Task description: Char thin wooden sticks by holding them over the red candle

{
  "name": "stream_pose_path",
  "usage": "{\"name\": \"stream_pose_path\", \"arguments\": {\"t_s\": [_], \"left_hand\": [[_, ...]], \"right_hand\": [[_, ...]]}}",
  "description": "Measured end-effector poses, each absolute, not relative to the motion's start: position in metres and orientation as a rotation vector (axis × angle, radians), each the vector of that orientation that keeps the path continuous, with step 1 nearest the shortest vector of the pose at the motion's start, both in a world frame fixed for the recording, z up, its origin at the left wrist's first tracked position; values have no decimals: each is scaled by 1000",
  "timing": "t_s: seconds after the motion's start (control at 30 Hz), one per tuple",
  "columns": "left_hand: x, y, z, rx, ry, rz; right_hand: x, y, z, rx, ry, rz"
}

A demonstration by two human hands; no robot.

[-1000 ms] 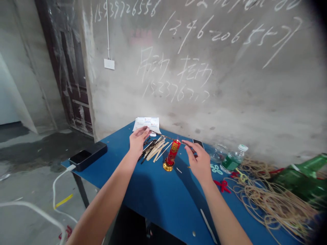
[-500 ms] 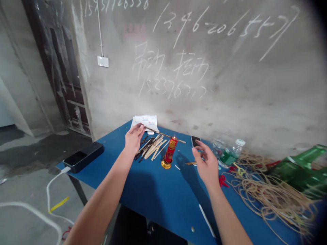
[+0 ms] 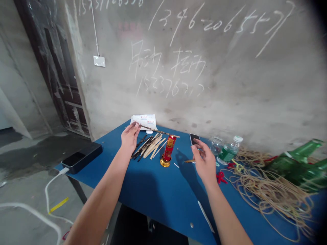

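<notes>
My left hand (image 3: 129,136) pinches one end of a thin stick (image 3: 159,131), mottled dark along its length. The stick slants rightward across the top of a lit red candle (image 3: 169,148) on a gold base, its far part at the flame. To the right, my right hand (image 3: 204,157) hovers over the table with thumb and fingers apart, holding nothing I can see. A short brown piece (image 3: 189,161) lies just left of it. Left of the candle are a pile of pale strips (image 3: 154,146) and several blackened sticks (image 3: 143,149).
On the blue table (image 3: 145,190) are a phone (image 3: 194,138), a clear bottle (image 3: 230,151), green glass bottles (image 3: 293,163) and tangled cord (image 3: 273,197). A black power bank (image 3: 81,157) sits at the left edge, cabled. White paper (image 3: 144,119) lies by the wall.
My left hand has shifted slightly left with the stick, so its far end now reaches only a little past the flame. My right hand keeps nearly the same pose.
</notes>
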State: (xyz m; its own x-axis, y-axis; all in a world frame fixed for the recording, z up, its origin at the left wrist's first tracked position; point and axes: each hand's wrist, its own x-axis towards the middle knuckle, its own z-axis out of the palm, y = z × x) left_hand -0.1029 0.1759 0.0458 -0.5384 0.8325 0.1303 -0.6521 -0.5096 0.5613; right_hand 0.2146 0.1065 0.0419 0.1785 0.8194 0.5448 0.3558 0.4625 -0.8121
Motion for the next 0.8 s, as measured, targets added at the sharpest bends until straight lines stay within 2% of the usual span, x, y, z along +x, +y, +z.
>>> {"name": "stream_pose_path", "arguments": {"t_s": [0.8], "left_hand": [[-107, 171, 52, 437, 563, 2125]], "right_hand": [[216, 109, 39, -1103, -1402, 457]]}}
